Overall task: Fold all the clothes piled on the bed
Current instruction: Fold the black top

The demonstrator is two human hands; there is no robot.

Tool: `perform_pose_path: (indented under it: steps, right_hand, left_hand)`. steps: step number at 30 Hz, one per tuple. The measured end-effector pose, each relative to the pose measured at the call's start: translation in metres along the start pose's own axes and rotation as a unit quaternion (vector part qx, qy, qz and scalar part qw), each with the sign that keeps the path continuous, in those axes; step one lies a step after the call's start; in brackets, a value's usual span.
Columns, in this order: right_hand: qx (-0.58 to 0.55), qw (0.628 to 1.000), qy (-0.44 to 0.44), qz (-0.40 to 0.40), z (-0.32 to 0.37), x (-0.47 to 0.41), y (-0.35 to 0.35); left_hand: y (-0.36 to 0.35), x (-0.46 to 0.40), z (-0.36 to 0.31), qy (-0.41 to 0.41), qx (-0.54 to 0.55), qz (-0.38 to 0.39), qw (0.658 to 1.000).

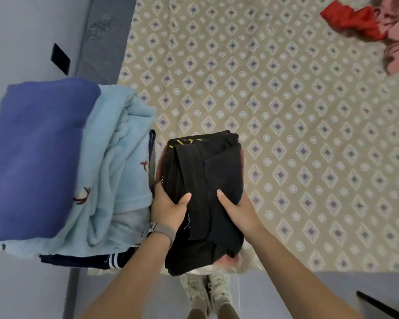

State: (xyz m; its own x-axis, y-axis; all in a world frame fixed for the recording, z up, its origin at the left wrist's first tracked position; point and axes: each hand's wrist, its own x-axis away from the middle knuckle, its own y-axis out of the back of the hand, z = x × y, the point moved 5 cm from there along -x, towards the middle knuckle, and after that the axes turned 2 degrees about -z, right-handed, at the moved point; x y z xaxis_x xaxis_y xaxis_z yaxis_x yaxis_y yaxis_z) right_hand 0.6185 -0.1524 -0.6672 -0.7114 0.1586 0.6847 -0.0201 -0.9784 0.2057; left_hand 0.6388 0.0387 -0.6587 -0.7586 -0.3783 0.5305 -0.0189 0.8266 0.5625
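The folded black garment (203,194) sits at the near edge of the bed (286,111), on something pink that only peeks out beneath. The left hand (168,203) and right hand (236,209) grip its near sides, thumbs curled on top, fingers tucked under. If they lift unevenly, the loose front flap could slip open, or the bundle could slide off the edge. Just beside it to the left is a blue stack (67,162). Unfolded red and pink clothes (373,31) lie at the far right corner.

Pale shoes (207,293) on grey floor (286,293)
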Motion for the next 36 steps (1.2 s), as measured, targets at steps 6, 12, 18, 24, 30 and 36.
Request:
perform_pose_path:
  steps: [6,12,18,24,30,36]
  right_hand:
    - [-0.058,0.997,0.046,-0.004,0.013,0.006,-0.012]
    - [-0.022,0.999,-0.011,-0.032,-0.001,-0.012,-0.021]
    - [-0.021,0.999,-0.034,-0.005,-0.009,-0.016,-0.020]
    - [-0.030,0.999,-0.016,0.028,-0.015,-0.015,-0.019]
    - [-0.060,0.994,-0.015,0.096,-0.019,0.005,0.053]
    - [0.021,0.986,0.029,-0.161,-0.077,0.010,0.205]
  left_hand:
    - [0.026,0.005,-0.019,-0.110,-0.082,-0.082,0.987]
    - [0.005,0.014,-0.026,-0.294,-0.329,-0.091,0.892]
    - [-0.006,-0.009,-0.011,-0.225,-0.411,0.029,0.883]
    - [-0.003,-0.007,-0.016,-0.202,-0.430,0.041,0.879]
    - [0.004,0.058,-0.092,-0.386,-0.215,-0.152,0.884]
    - [-0.116,0.110,-0.102,-0.448,-0.313,0.054,0.836]
